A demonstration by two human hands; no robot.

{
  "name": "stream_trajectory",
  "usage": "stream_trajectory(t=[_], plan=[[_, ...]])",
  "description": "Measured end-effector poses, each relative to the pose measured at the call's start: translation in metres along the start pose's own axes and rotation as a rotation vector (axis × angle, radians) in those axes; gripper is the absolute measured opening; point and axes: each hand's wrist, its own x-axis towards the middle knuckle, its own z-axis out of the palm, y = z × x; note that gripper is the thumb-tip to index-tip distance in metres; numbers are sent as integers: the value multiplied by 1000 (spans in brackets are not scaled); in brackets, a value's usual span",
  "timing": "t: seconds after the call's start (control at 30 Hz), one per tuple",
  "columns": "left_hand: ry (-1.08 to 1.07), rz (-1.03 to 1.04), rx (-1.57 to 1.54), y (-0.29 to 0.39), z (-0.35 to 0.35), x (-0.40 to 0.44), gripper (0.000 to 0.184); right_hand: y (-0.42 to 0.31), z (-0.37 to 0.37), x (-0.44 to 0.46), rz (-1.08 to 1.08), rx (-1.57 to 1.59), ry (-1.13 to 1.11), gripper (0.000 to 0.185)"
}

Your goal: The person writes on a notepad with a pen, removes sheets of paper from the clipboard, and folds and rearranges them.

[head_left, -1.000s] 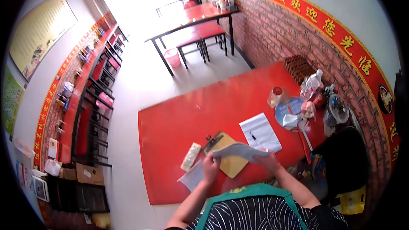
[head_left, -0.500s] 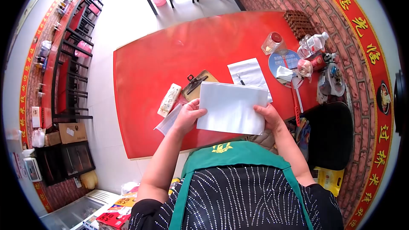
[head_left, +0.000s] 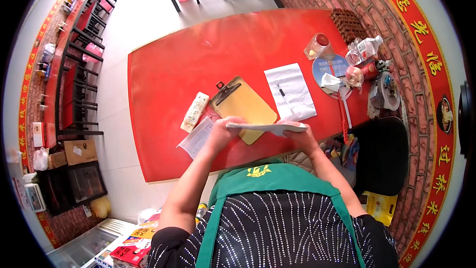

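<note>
Between my two hands a stack of white paper [head_left: 267,127] is held nearly edge-on over the table's near side. My left hand [head_left: 222,133] grips its left end and my right hand [head_left: 301,136] its right end. Behind it a yellow clipboard [head_left: 246,105] lies on the red table [head_left: 178,64], its lower part partly covered by the paper. Left of the clipboard are a patterned white case [head_left: 196,112] and a sheet with writing [head_left: 196,138], close to my left hand. White sheets [head_left: 297,89] with a black pen [head_left: 282,92] on them lie to the right.
On the table's right are a jar [head_left: 317,46], a round blue fan [head_left: 325,72], a plastic bottle [head_left: 364,49], a woven basket [head_left: 348,26] and a red-handled item [head_left: 344,124]. A black chair [head_left: 382,156] stands at the near right, beside the brick wall.
The view has tilted down since the first frame. The paper, facing up flat half a second ago, is now tipped nearly edge-on, uncovering more of the clipboard.
</note>
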Motion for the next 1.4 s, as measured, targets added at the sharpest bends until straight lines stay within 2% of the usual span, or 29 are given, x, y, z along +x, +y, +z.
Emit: stream_trajectory(t=[0.07, 0.1, 0.13, 0.17, 0.2, 0.23, 0.27, 0.33, 0.4, 0.47, 0.53, 0.57, 0.6, 0.63, 0.73, 0.77, 0.8, 0.83, 0.87, 0.9, 1.0, 1.03, 1.07, 1.1, 1.13, 1.2, 1.27, 1.3, 1.4], plan=[[-8, 303, 236, 14, 3, -4, 13, -13, 6, -6, -23, 47, 89, 26], [-15, 426, 204, 20, 3, -2, 8, -17, 6, -8, -9, 51, 95, 26], [-21, 419, 201, 15, 1, -1, 8, -22, 4, -4, -108, 8, 54, 25], [-35, 259, 195, 8, -3, 2, 9, -26, 2, -1, -212, -39, 13, 25], [-48, 103, 188, 3, -5, 5, 9, -18, 2, 0, -215, -41, 17, 25], [-24, 19, 198, 1, -5, 4, 14, -5, 1, 3, -94, -79, 42, 24], [-28, 23, 196, -2, -5, 6, 14, 7, -2, 4, 29, -116, 69, 23], [54, -87, -101, -6, -3, 8, 15, -5, -3, -1, 89, -68, 79, 25], [47, -129, -78, -2, -8, 5, 18, -21, -1, -4, 87, 363, 139, 24], [-8, -253, 79, 9, -12, 2, 19, -28, -3, 0, 13, 401, 111, 27], [-6, -202, 30, 5, -12, 0, 23, -31, -3, 1, -31, 489, 116, 29], [-14, -268, -122, 4, -13, -2, 24, -31, -1, 1, -30, 489, 118, 29], [-19, -333, -275, 4, -13, -4, 25, -30, 1, 1, 19, 562, 196, 30], [-18, -333, -276, 3, -12, -6, 25, -29, 3, 2, 69, 634, 273, 32], [-22, -354, -409, -3, -10, -12, 28, -20, 10, -1, 69, 616, 271, 31], [-22, -351, -412, -4, -9, -13, 28, -8, 3, -3, 204, 608, 172, 35], [-23, -349, -415, -4, -9, -14, 28, -8, 2, -7, 206, 610, 165, 35], [-19, -351, -414, -4, -9, -16, 28, -8, 2, -10, 293, 586, 80, 36], [-18, -321, -284, -3, -10, -16, 26, -9, 2, -13, 377, 558, -4, 37], [-15, -288, -155, -1, -11, -15, 24, -14, 6, -13, 316, 442, -8, 38], [-98, -209, -23, 10, -22, -2, 20, -33, 9, -6, 179, -85, 58, 21], [-117, -229, -63, 18, -24, 3, 15, -33, 11, -5, 180, -85, 58, 21], [-118, -229, -63, 22, -23, 7, 15, -32, 15, -4, 31, -8, 63, 20], [-120, -105, -93, 25, -22, 10, 14, -30, 16, -3, -118, 68, 67, 20], [-122, 19, -122, 27, -20, 13, 13, -20, 16, 0, -120, 67, 67, 20], [-73, 81, -62, 6, -17, 20, 11, 6, 17, 6, -245, -220, 90, 20], [-9, 95, 90, -15, -14, 24, 11, 3, 23, 3, -225, -280, 130, 20], [32, -20, -35, -15, -10, 25, 12, 2, 25, 4, -199, -338, 171, 21], [88, 20, 73, -11, -10, 29, 13, 4, 17, 4, -139, -308, 145, 22]])
